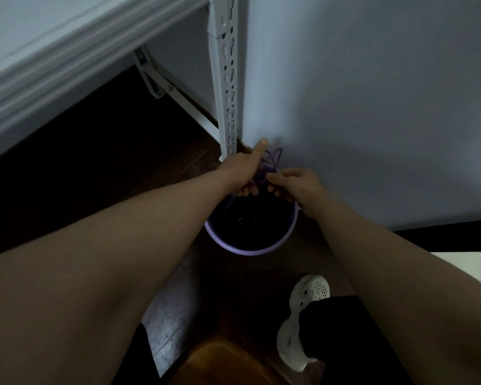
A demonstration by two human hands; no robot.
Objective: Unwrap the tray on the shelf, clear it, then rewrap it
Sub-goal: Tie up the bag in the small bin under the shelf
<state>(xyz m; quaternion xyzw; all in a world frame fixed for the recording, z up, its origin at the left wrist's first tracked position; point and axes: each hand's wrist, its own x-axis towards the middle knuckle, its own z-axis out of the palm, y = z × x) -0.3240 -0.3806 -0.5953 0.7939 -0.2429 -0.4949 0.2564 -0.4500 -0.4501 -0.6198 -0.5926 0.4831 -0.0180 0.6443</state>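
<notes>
**Item 1, purple film** (272, 159). Bunched at the 12 o'clock rim of the purple bin (247, 250), on the floor beside the rack upright (228, 79). I cannot tell whether it is wrap or a liner.

**Handling note (my judgement).** Work the film over the bin mouth with the two grips close together. Pull evenly so it neither tears nor tips the bin.

**Item 2, left hand** (242, 169). Lower fingers are curled round the film and the forefinger is straight, pointing to 12 o'clock. The forearm enters from 8 o'clock.

**Item 3, right hand** (292, 184). Thumb and fingertips pinch the same film from the 3 o'clock side. The forearm enters from 5 o'clock.

**Item 4, tray.** Not in view. The shelf (67, 59) at 10 o'clock shows only its front edge.
</notes>
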